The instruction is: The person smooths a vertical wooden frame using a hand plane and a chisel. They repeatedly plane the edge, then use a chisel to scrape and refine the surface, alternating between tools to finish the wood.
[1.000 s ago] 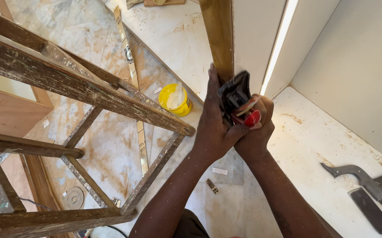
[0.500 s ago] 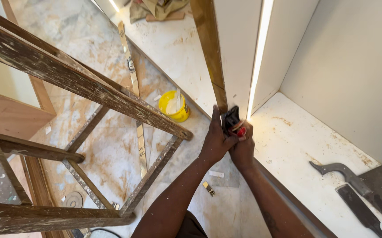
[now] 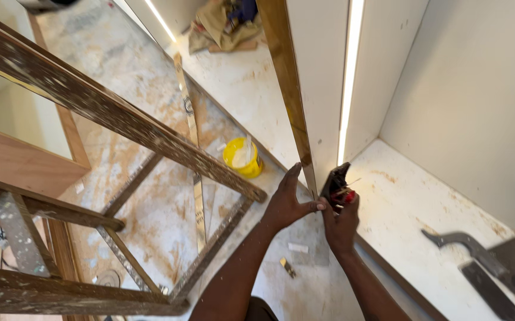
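Pinching a thin, stiff-looking wooden edge strip (image 3: 290, 101) against the white panel (image 3: 323, 77) with left hand (image 3: 284, 205) fingers partly spread, right hand (image 3: 341, 223) closed around a small black-and-red tool (image 3: 336, 187), probably light, hard, best gripped by its body.

Both hands sit tight at the wooden edge strip (image 3: 286, 89) of the white panel (image 3: 323, 71). Ladder rails (image 3: 109, 116) bar the left side. Open white shelf surface (image 3: 406, 202) to the right, up to the saw (image 3: 477, 255) lying near the corner.
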